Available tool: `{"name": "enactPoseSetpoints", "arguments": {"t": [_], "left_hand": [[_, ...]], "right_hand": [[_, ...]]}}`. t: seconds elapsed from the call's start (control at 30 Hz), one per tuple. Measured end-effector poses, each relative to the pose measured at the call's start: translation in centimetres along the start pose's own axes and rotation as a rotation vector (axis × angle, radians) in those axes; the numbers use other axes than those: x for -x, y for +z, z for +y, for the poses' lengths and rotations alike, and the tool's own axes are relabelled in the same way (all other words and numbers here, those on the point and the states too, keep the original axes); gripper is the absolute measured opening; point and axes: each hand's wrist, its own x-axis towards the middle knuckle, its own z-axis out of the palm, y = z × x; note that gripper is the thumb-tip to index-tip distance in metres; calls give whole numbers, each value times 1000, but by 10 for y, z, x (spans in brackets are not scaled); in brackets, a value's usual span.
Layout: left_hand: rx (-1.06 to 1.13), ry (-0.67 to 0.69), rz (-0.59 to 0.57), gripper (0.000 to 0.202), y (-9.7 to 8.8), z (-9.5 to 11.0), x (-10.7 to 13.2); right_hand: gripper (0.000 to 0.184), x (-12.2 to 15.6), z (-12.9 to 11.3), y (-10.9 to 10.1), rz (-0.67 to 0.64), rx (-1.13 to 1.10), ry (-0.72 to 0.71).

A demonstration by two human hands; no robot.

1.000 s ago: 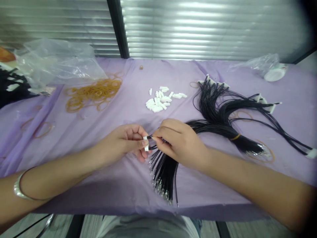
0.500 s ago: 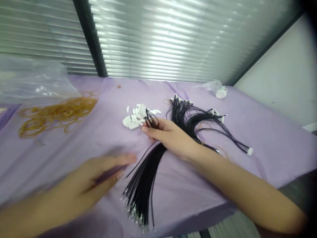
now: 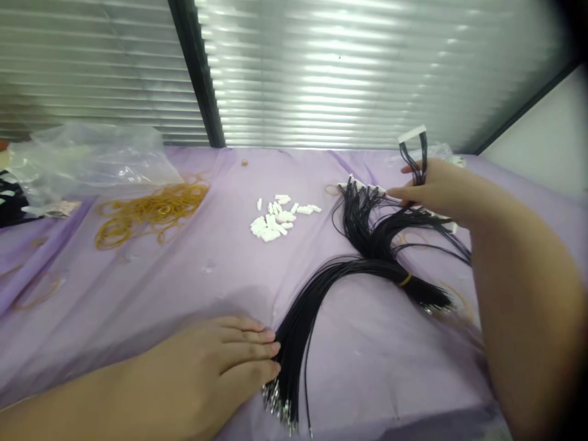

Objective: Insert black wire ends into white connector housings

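My right hand [image 3: 436, 187] is raised at the right, its fingers closed round a few black wires that end in a white connector [image 3: 412, 133]. Below it lie finished-looking wire harnesses [image 3: 362, 214] with white connectors at their far ends. My left hand [image 3: 220, 361] lies flat with fingers stretched out, its fingertips touching the edge of a long bundle of loose black wires [image 3: 303, 312]. Bare metal terminals show at the bundle's near end, and a yellow rubber band [image 3: 405, 280] circles wires near the right end. Loose white connector housings [image 3: 271, 223] lie in a pile mid-table.
A heap of yellow rubber bands [image 3: 156, 208] lies at the left, beside a clear plastic bag [image 3: 96, 159]. The purple cloth [image 3: 184, 282] covers the table up to a ribbed glass partition [image 3: 321, 79]. Black items [image 3: 11, 199] sit at the far left edge.
My right hand has moved right and up from the connector pile, carrying the wires with the white connector. My left hand has come down onto the loose wire bundle. The view has shifted left.
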Motion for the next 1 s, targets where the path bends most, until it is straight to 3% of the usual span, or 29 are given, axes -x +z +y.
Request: {"name": "enactPoseSetpoints", "arguments": {"t": [0.07,0.17,0.23,0.3,0.4,0.5,0.6,0.7,0.8,1.0], "left_hand": [[9,7,-32,29,-4,-1,-1],[11,-16,-23,28,-7,0,-1],[-5,-5,-14,25,-8,1,-2],[-22,16,-46,26,-8,1,-2],[-21,-3,-166,29,-9,3,-2],[-10,-32,-252,31,-7,6,2],[8,-49,-221,32,-2,10,7],[41,-65,-131,31,3,10,10],[71,-44,-71,29,4,8,10],[110,-50,-172,32,-2,7,7]], "right_hand": [[53,-7,9,10,-22,59,66],[95,-15,16,31,-137,98,179],[105,-17,17,39,-120,104,209],[99,-15,16,39,-33,118,199],[72,-4,4,28,79,77,-2],[50,11,-14,14,112,-28,-252],[34,23,-36,10,67,-153,-352],[25,26,-61,23,-69,-223,-471],[24,20,-83,46,-104,-194,-551],[23,9,-100,75,-26,-114,-583]]}}
